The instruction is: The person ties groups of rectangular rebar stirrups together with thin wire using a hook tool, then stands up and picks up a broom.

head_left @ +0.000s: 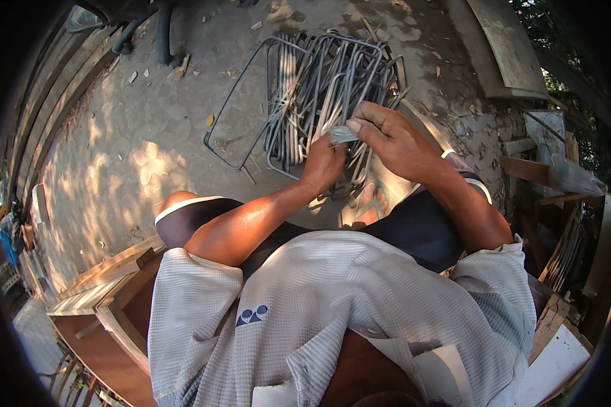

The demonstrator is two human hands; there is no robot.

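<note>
Head view: a small grey folded piece [341, 135] is gripped between both hands, held above the knees and over the heap of bent metal rods [326, 88]. The left hand [324, 165] is closed around the piece's lower end, knuckles turned outward. The right hand [390, 138] is clamped on its upper edge, thumb pressed flat along the top, fingers curled behind. What the piece is made of cannot be told. The rod heap is spread on the paved ground [129, 156], near its far edge, with one rectangular wire frame [241, 115] lying at the heap's left side. A sandalled foot [372, 203] is seen just below the hands. Wooden planks [108, 285] are stacked at the ground's lower left corner.
</note>
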